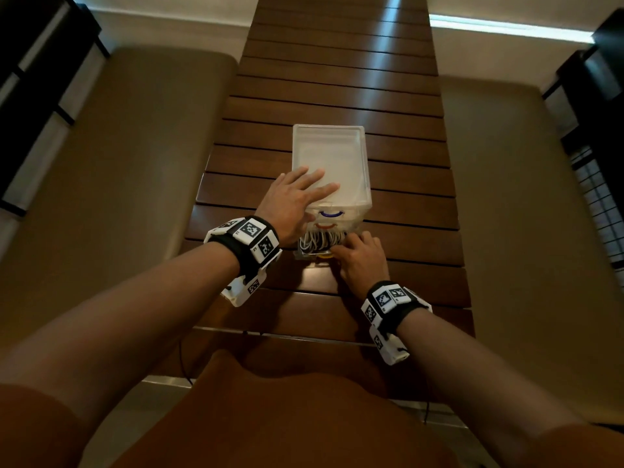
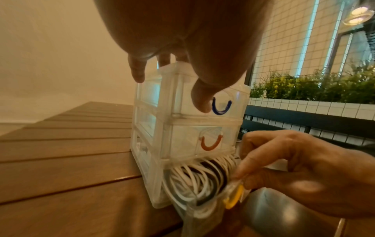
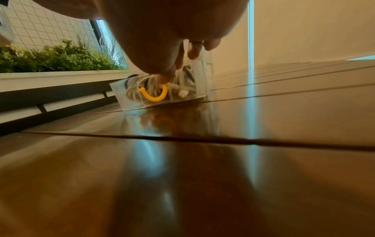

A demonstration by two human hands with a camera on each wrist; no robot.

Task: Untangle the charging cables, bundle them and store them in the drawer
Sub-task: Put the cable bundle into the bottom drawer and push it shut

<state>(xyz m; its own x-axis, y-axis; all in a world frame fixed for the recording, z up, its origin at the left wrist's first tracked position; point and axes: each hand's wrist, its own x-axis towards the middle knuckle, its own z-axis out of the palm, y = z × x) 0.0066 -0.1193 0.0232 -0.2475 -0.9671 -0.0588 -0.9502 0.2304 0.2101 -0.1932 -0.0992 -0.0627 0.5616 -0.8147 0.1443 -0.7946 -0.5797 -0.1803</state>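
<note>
A clear plastic drawer unit [image 1: 329, 157] stands on the slatted wooden counter [image 1: 405, 204], straight ahead at twelve o'clock from the person. The left hand [image 1: 293, 201] lies flat on the unit's top with fingers spread, while its thumb [image 2: 199, 99] hangs over the front beside the blue handle [image 2: 221, 107] of the top drawer. Below that sits the middle drawer with a red handle [image 2: 211, 143]. The bottom drawer [image 2: 205, 206] is pulled partly out toward six o'clock, and the coiled charging cables [image 2: 194, 181] (mostly white, with a dark one among them) lie inside it. The right hand [image 1: 362, 256] is at this drawer's front, at five o'clock from the left hand, with its thumb and fingers pinched on the front edge just above the yellow handle [image 3: 153, 94].
</note>
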